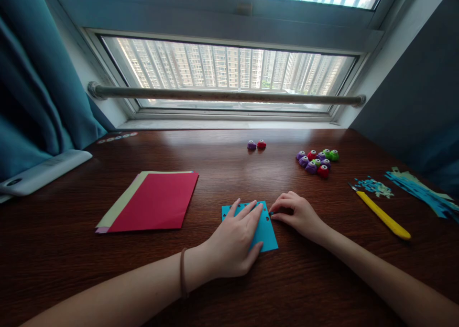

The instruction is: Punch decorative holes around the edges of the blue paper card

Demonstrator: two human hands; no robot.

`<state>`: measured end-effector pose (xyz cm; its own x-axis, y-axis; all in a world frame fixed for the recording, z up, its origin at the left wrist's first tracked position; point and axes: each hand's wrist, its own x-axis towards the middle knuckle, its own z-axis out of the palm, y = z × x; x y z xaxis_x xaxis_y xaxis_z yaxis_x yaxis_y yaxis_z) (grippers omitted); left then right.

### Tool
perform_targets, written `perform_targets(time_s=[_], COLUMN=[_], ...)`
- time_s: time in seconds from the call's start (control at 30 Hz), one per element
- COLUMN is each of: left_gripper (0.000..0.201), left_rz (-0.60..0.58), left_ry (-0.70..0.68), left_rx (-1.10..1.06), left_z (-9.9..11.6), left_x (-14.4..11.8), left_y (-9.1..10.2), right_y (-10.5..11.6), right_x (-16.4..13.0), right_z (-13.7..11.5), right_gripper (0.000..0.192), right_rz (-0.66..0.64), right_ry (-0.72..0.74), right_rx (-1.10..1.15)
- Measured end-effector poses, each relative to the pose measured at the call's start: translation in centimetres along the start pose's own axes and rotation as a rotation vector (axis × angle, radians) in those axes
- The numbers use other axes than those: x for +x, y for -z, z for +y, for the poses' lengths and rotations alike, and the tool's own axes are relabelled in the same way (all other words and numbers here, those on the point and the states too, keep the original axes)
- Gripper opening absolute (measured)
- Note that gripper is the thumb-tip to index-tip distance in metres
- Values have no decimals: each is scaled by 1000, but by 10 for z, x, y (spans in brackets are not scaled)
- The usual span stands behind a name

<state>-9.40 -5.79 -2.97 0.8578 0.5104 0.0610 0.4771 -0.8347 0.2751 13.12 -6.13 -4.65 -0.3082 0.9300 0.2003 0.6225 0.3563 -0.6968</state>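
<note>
A stack of red and pale paper sheets (pixel 150 201) lies on the wooden table (pixel 215 159). Small coloured punches (pixel 317 161) cluster near a yellow craft knife (pixel 382 215) and blue paper scraps (pixel 375 187).

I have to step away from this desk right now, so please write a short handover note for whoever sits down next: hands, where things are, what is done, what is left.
Left hand: flat, palm down, pressing the blue paper square onto the wooden desk.
Right hand: fingertips at the square's right edge; no clear grip visible.
Nearby: red paper stack to the left, cluster of small punches behind, two more punches apart, yellow knife and blue scraps to the right.
Done: the square already has small star holes along its top and right edges.
Left: most of the square is unpunched; the red stack looks untouched.
</note>
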Motion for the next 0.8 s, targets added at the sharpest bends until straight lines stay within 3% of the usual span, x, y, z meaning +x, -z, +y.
perform_targets(time_s=[0.8], left_gripper=[69], left_rz=[32], left_ry=[18], left_rx=[-63], left_z=[0], left_x=[-1], left_y=[3], right_y=[6], right_x=[1], right_z=[-4], right_gripper=[11], right_rz=[12], right_ry=[10], right_rx=[10])
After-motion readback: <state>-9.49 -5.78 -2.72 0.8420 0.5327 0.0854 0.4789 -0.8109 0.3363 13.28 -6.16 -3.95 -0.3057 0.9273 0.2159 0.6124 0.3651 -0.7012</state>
